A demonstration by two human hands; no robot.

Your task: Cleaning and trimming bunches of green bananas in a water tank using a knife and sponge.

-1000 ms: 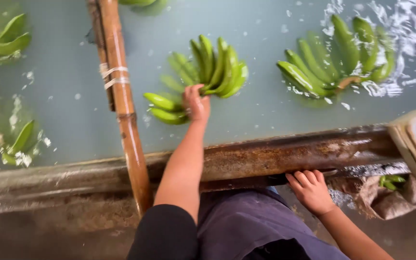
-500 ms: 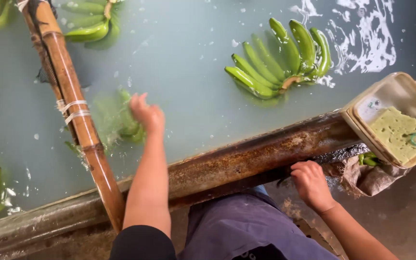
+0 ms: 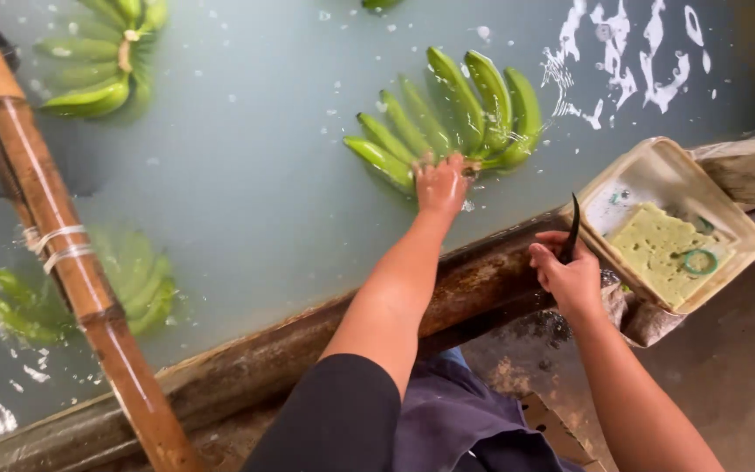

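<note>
the left hand reaches out over the tank wall and is closed on the stem end of a floating bunch of green bananas, which sits at about one o'clock from the middle of the view, its fruit fanning away toward twelve and one. the fingers curl over the crown where the fruit meet, so the grip is firm on the bunch itself.

the right hand rests at the rusty tank rim, at about four o'clock, its fingers folded together around the handle of a small curved knife whose dark blade points up toward twelve. just beside it, at three o'clock, a pale plastic tray sits on the rim and holds a yellow-green sponge with a small green ring lying on it.

the water is cloudy grey-blue. a bamboo pole runs from ten o'clock down to seven. another banana bunch floats at eleven o'clock, and a third bunch at eight o'clock looks partly sunk beside the pole, though the murk makes that hard to judge. white foam streaks the surface at one to two o'clock.
</note>
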